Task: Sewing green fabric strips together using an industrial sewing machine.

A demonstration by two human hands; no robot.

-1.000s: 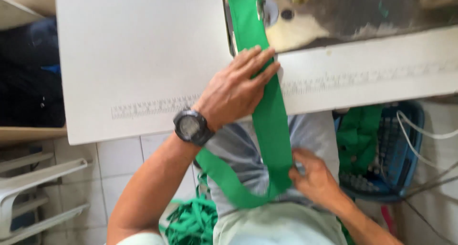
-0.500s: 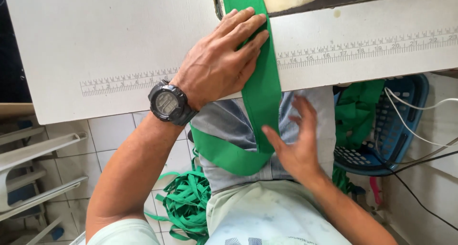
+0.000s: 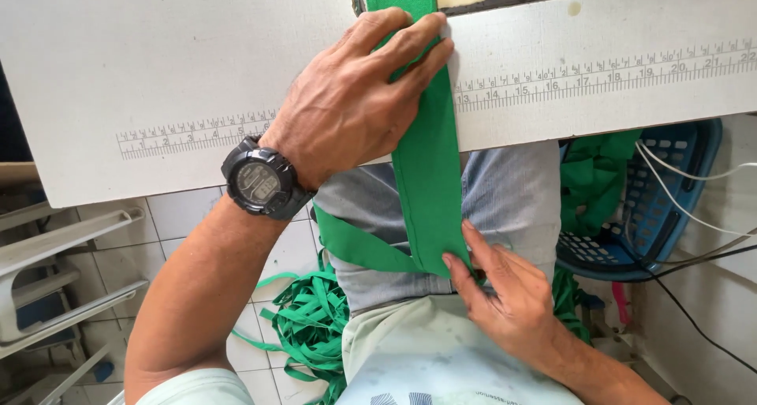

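A long green fabric strap (image 3: 426, 160) runs from the top of a white worktable (image 3: 158, 66) down over its front edge onto my lap. My left hand (image 3: 355, 97), with a black digital watch (image 3: 260, 182) on the wrist, lies flat on the table and presses the strap with its fingers. My right hand (image 3: 505, 294) rests on my thigh and pinches the strap's lower folded end. The strap bends back to the left there, across my grey trousers.
A printed ruler scale (image 3: 599, 74) runs along the table's front edge. A pile of green straps (image 3: 307, 326) lies on the tiled floor under my legs. A blue plastic basket (image 3: 654, 208) with green fabric stands at right, beside white cables. A white plastic chair (image 3: 55, 271) is at left.
The view has tilted down and closed in. My left hand stays pressed on the strap at the table edge. My right hand has shifted along the strap's lower fold on my lap.
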